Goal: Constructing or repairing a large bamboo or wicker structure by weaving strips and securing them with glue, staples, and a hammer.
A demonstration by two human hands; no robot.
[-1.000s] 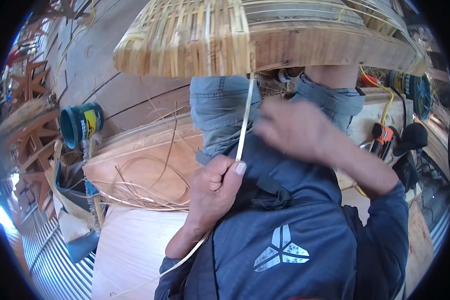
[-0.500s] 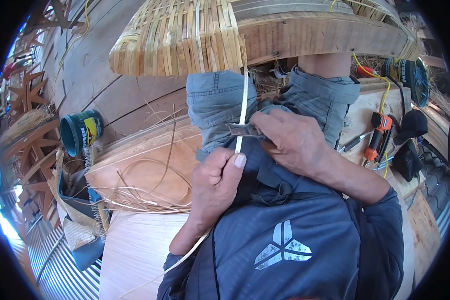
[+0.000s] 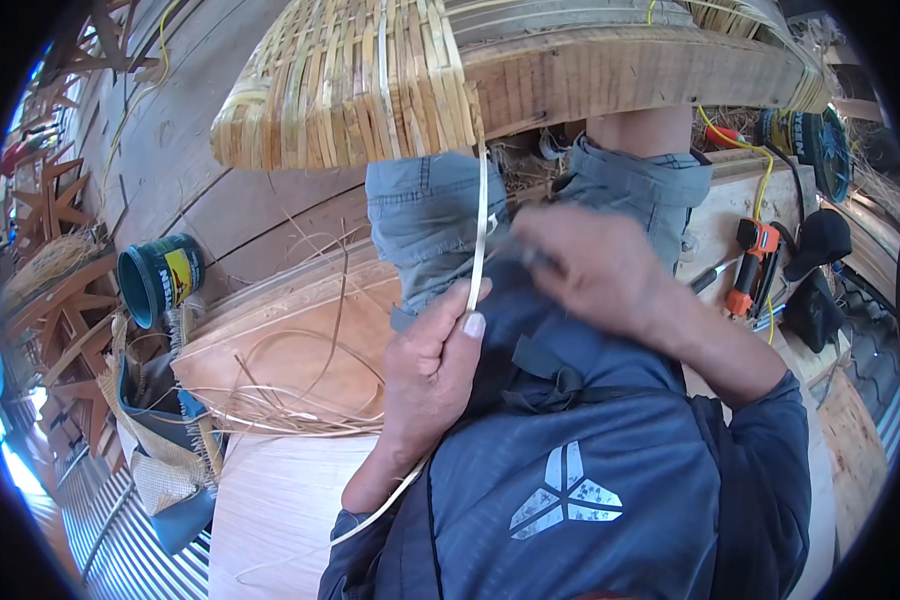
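Observation:
Pinched between the thumb and fingers of my left hand (image 3: 432, 360) is a pale, flat cane strip (image 3: 483, 210). The strip runs up to the corner of a woven cane panel (image 3: 345, 95), and its loose tail hangs below the hand past my forearm. My right hand (image 3: 600, 268), smeared by motion, is just right of the strip and apart from it. A flat metal blade (image 3: 530, 252) shows as a grey blur at its fingertips. The weave wraps one end of a wooden beam (image 3: 630, 80) above my knees.
Loose cane strips (image 3: 290, 412) lie on boards at left, near a green bucket (image 3: 160, 278) and a burlap-edged bag (image 3: 165, 430). At right are an orange-and-black power tool (image 3: 753, 265), a yellow cord (image 3: 770, 185), a black cap (image 3: 820, 243) and another bucket (image 3: 830, 150).
My right hand has drawn the metal blade away from the strip, slightly to the right. My left hand keeps its pinch, and the strip now bows a little. The view has shifted slightly.

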